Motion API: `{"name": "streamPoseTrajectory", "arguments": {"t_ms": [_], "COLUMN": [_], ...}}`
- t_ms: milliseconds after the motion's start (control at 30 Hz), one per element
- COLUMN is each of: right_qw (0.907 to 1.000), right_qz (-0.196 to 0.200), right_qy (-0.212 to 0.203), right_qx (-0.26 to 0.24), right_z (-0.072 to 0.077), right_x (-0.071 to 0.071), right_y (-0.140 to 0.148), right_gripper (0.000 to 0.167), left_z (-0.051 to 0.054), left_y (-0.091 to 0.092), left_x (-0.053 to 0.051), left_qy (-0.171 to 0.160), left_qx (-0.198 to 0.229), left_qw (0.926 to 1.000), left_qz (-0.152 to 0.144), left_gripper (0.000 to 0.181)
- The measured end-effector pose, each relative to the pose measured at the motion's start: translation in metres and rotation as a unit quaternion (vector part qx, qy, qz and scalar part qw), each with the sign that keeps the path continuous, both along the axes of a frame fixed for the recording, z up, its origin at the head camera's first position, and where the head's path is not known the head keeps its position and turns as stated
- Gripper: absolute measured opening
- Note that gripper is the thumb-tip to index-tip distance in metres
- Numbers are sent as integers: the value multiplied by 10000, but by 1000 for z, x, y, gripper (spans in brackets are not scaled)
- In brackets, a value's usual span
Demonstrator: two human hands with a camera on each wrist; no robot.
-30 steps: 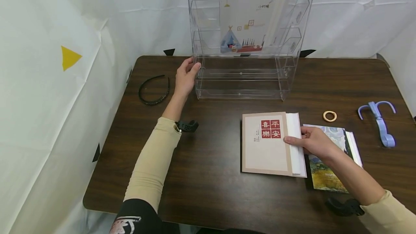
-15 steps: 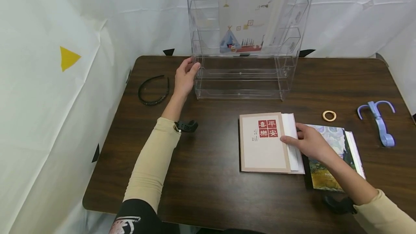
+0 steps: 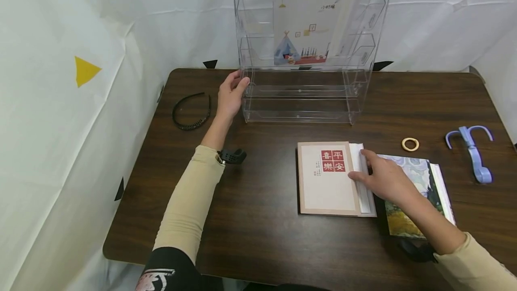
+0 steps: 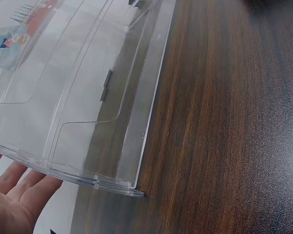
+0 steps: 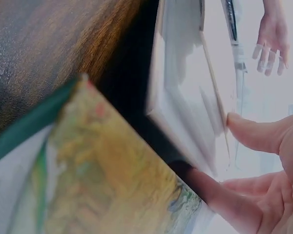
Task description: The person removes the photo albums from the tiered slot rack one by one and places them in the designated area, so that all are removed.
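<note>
A beige book point(image 3: 323, 192) with red character squares lies on the table in the head view, its white inner part showing on the right. My right hand point(image 3: 387, 178) pinches its right edge, thumb on the cover side; in the right wrist view, the fingers point(image 5: 229, 200) are at its lower edge. My left hand point(image 3: 230, 98) touches the left side of a clear tiered rack point(image 3: 299, 114), and in the left wrist view its extended fingers point(image 4: 36, 192) rest along the outer panel. A white illustrated book point(image 3: 303, 21) stands in the rack.
A painted-cover book point(image 3: 404, 223) lies beneath my right forearm. Farther right are a wooden ring point(image 3: 410, 144) and a blue hook-shaped item point(image 3: 473, 154). A black headband point(image 3: 190, 126) lies left of the rack. White sheeting point(image 3: 48, 147) surrounds the table point(image 3: 250, 237).
The beige book has slid slightly left with my right hand, and its cover overlaps the white part more. My right fingers have shifted at its edge. My left hand has stayed at the rack.
</note>
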State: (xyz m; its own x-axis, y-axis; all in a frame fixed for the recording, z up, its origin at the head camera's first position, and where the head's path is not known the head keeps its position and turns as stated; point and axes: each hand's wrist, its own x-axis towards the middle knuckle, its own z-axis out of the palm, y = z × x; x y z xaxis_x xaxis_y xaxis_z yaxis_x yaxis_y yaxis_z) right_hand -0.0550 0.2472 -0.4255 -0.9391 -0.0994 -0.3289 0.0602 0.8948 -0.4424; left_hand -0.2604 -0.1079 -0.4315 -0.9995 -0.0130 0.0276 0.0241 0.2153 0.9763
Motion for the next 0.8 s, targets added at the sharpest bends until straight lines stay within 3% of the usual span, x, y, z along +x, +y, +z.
{"name": "streamPoseTrajectory", "arguments": {"t_ms": [533,667,800], "right_qw": [9999,9996,9977], "right_qz": [91,188,82], "right_qy": [5,199,654], "right_qx": [142,66,-134], "right_z": [-3,6,29], "right_x": [-2,-6,-21], "right_y": [-4,-2,4], "right_gripper": [79,75,69], "left_z": [1,1,1], "left_y": [0,1,1], "left_x": [1,1,1], "left_qy": [59,109,125], "left_qx": [70,44,-7], "left_qw": [10000,9999,9999], "left_qz": [-12,-22,-23], "left_gripper": [47,46,45]}}
